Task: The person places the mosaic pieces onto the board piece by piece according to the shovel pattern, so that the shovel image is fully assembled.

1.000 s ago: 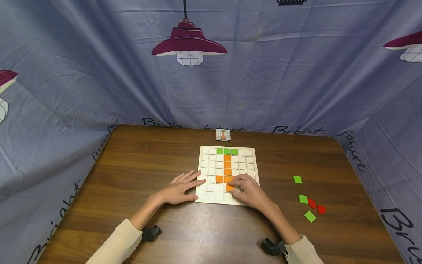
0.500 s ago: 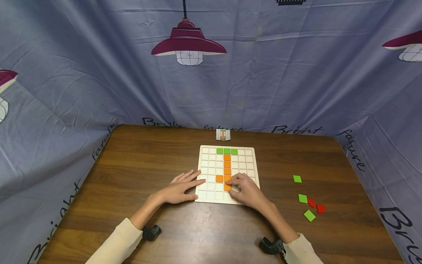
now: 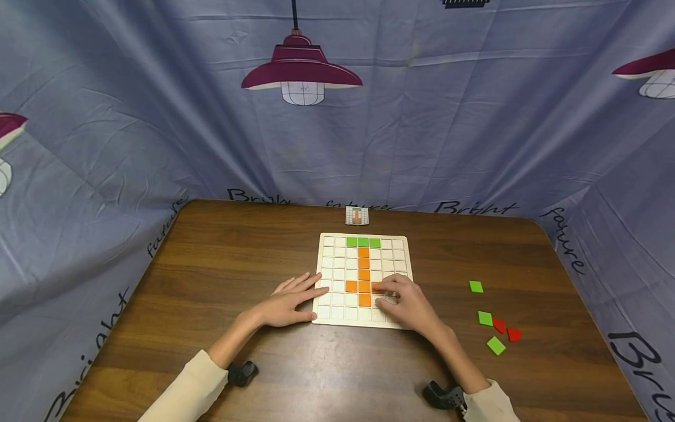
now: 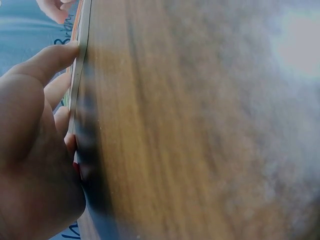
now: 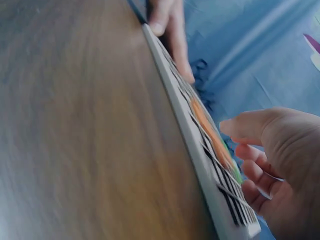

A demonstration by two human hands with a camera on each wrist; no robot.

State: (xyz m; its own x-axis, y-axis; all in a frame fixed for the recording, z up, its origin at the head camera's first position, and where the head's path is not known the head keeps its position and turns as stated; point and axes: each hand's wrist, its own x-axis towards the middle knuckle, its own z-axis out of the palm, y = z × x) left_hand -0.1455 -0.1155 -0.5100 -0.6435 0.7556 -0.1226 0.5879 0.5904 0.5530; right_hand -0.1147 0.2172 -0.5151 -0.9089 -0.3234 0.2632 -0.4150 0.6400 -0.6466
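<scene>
A white grid board (image 3: 337,315) lies on the table, drawn in both wrist views as a thin slanted edge. Three green square tiles (image 3: 363,242) fill the middle of its far row. Below them runs a column of orange tiles, with more orange on either side near its lower end; the lowest orange tile (image 3: 364,300) sits flat in its cell. My left hand (image 3: 285,306) rests spread on the board's left edge. Over the right part hovers my right hand (image 3: 408,302), thumb and fingers apart with nothing between them, its fingertips partly covering the right-hand orange tile.
A small pattern card (image 3: 357,215) lies behind the board. To the right on the wooden table (image 3: 237,246) are loose green tiles (image 3: 476,286) and two red pieces (image 3: 514,334). A blue curtain (image 3: 422,146) hangs round the table's back and sides.
The lowest orange tile, slightly askew before, has slid left into line with the column. My right hand has let go of it and moved a little right. The left hand has stayed put.
</scene>
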